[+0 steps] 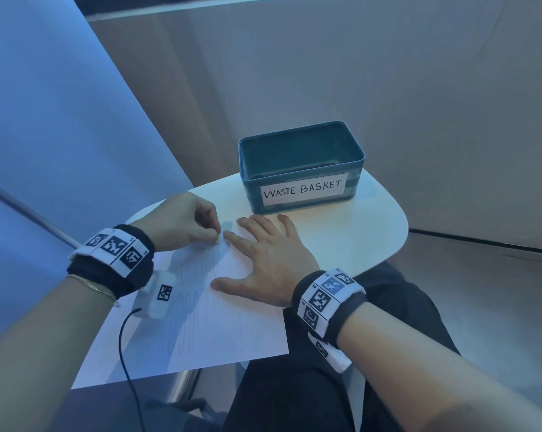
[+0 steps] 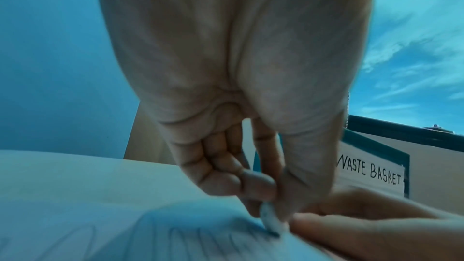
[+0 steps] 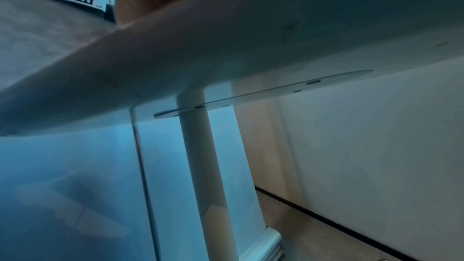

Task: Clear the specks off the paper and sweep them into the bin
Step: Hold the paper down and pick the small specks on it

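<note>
A white sheet of paper (image 1: 201,322) with faint pencil scribbles lies on the small white table (image 1: 366,235). My left hand (image 1: 215,236) pinches a small white eraser (image 1: 217,241) whose tip touches the paper near its far edge; the left wrist view shows the eraser (image 2: 270,220) between thumb and fingers. A few dark specks (image 1: 224,249) lie just beside it. Flat on the paper to the right of the eraser is my right hand (image 1: 263,260), fingers spread and straight. The teal bin (image 1: 300,163) labelled "WASTE BASKET" stands behind the hands.
The paper overhangs the table's near edge above my lap. A black cable (image 1: 126,353) hangs from the left wrist camera. The right wrist view shows only the table's underside and its white leg (image 3: 200,166). A wall stands close behind the bin.
</note>
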